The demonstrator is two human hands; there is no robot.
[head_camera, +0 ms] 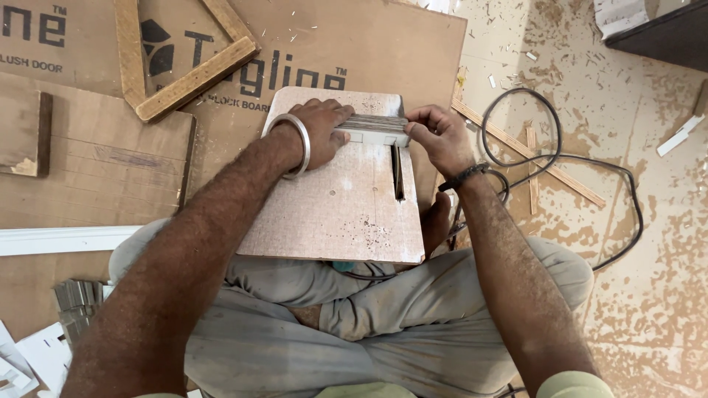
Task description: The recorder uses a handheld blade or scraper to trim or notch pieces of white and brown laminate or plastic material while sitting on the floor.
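We held a stack of thin grey-and-white laminate strips [375, 129] between both hands, lying flat across the far end of a small pale speckled board [335, 206] that rested over our crossed legs. Our left hand [318, 127], with a plain metal bangle [293, 144] on the wrist, was closed over the left end of the stack, fingers curled on top. Our right hand [435, 133], with a dark braided band [461, 177] at the wrist, pinched the right end, thumb and fingers tight on it. The stack sat just beyond a narrow dark slot [398, 173] cut in the board, crosswise to it.

A black cable [549, 155] looped over the sawdust-strewn floor [649, 243] to the right. A wooden triangular frame [184, 66] lay on large brown boards [103, 162] to the left, and more grey strips [77, 302] sat near our left knee.
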